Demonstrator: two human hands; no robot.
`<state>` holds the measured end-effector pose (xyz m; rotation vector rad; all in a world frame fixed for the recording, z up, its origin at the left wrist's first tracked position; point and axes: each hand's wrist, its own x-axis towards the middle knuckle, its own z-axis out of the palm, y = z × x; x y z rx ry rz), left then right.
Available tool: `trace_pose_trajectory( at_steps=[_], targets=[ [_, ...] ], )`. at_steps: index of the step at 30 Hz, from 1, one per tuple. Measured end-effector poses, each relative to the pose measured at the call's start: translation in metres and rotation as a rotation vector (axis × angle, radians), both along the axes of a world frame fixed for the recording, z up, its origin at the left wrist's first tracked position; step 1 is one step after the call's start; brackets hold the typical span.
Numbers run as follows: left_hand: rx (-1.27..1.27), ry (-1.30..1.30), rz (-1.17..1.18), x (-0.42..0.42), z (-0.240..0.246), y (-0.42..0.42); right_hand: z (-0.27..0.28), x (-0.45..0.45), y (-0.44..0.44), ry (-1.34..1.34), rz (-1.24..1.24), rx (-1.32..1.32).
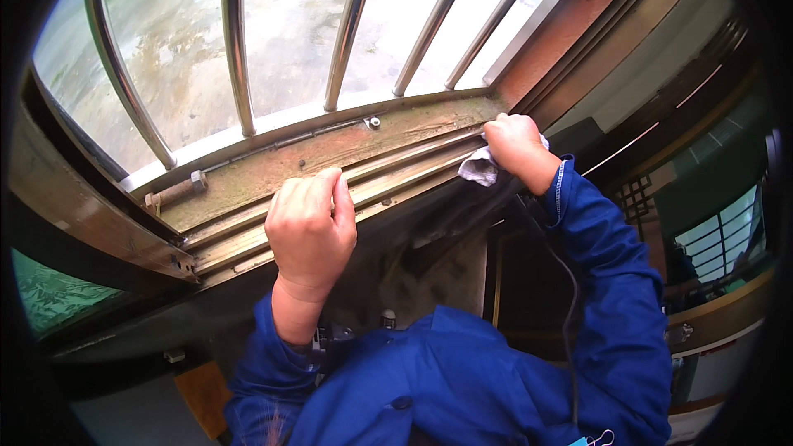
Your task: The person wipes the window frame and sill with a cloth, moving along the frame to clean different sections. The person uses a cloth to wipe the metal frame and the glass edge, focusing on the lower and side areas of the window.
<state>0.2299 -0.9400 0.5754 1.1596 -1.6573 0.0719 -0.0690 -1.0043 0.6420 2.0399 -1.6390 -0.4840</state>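
Observation:
My right hand [513,139] grips a pale, dirty cloth [480,167] at the right end of the metal sliding-window track [378,189]. A fold of the cloth hangs out below the fingers, by the track's inner edge. Over the left part of the track is my left hand [310,214], its fingers curled in and its thumb against them. Nothing shows in it, though the inside of the palm is hidden. The track's parallel grooves look dusty, with a small dark bit of debris [387,202] near the inner edge.
Beyond the track, a dirty sill [285,158] carries a large rusty bolt [179,191] and a smaller bolt [372,122]. Metal window bars [234,43] stand along its outer side. A sliding window frame [93,192] is at left. A dark cable [573,285] hangs by my right sleeve.

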Motion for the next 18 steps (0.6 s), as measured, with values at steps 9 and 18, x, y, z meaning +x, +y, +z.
trace_pose_trajectory(
  at_steps=[9,18],
  targets=[
    [0.03,-0.134,0.083,-0.009,0.003,0.002,-0.035,-0.11,0.074,-0.305,-0.375,-0.087],
    [0.019,-0.186,0.167,-0.012,0.002,0.002,-0.024,-0.127,0.086,-2.124,-0.177,0.223]
  ],
)
